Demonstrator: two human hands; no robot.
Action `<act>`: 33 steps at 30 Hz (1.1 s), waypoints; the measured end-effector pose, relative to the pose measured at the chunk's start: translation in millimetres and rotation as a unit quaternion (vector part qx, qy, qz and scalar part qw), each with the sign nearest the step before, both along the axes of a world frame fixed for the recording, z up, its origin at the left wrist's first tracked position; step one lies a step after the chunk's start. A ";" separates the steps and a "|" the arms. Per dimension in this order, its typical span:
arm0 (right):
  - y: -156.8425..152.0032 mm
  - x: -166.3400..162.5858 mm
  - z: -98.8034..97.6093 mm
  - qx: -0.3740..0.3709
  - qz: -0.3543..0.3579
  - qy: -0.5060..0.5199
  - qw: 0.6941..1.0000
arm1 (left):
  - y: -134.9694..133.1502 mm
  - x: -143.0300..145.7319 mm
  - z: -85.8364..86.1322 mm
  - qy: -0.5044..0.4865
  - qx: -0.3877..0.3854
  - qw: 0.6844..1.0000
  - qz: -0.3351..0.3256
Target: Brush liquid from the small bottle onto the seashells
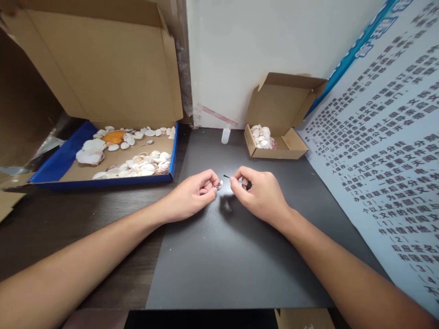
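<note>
Between the thumb and fingertips of my left hand (195, 194) is a small seashell (219, 185), whitish with dark markings. Just to the right, my right hand (259, 189) pinches a thin brush (226, 176). Its dark tip points left toward the shell, with a small gap between them. A black end of the brush shows among my curled right fingers, which hide most of its handle. Both hands are held over a dark grey board (219, 265). Beyond them a small whitish bottle (225, 135) stands upright near the white panel.
At the left, an open blue-edged cardboard box (106, 183) holds many pale shells and an orange one (113, 137). A smaller open box (278, 154) with white shells stands at the back right. A white panel (240, 59) and a printed sign (387, 151) close off the back and right.
</note>
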State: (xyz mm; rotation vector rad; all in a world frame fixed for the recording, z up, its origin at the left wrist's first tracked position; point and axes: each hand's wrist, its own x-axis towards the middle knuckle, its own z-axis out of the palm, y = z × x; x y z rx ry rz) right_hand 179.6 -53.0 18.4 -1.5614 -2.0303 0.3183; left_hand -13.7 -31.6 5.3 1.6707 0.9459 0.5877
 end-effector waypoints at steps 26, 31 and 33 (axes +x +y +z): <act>-2.9 -1.7 -2.5 -0.044 0.106 0.027 0.993 | 3.8 0.8 6.2 -0.035 -0.064 0.997 0.039; 0.2 -0.2 -2.3 -0.037 0.032 -0.007 0.999 | 3.6 0.5 6.3 -0.060 -0.102 0.992 0.053; 1.6 0.5 -1.9 -0.030 0.018 -0.008 0.999 | 3.7 0.2 6.6 -0.067 -0.116 0.989 0.056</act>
